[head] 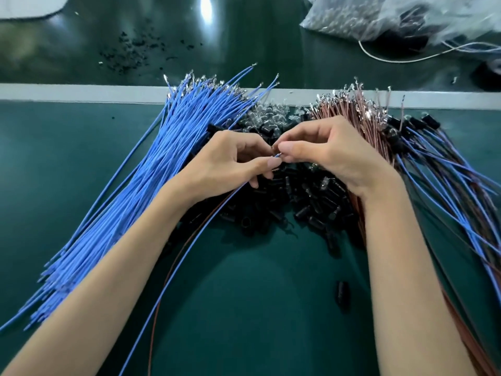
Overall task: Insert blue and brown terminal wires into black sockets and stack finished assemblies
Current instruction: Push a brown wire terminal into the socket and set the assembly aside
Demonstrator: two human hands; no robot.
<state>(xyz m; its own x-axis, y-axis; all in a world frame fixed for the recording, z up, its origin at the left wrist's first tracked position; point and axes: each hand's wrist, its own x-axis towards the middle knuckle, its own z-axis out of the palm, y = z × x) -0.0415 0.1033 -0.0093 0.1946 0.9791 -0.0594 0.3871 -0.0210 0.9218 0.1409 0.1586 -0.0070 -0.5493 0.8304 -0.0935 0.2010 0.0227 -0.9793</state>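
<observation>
Bare forearms (pixel 108 270); left hand (pixel 230 160), right hand (pixel 328 151): short rounded nails (pixel 273 164).

Head view – looks forward, steeply down – close over green table (pixel 257 308)

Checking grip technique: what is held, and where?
The left hand pinches the blue wire just behind its tip; right hand closes at that tip, contents hidden.

Counts: 2 hands, 4 heaps, 3 singles.
Left hand (pixel 233 158), right hand (pixel 325 150); 1 heap each of blue wires (pixel 151 169), brown wires (pixel 360 112), black sockets (pixel 298 202), finished assemblies (pixel 439 169), pieces uncountable; 1 single blue wire (pixel 134 356), 1 stray socket (pixel 343 294), 1 plastic bag (pixel 393 14).
</observation>
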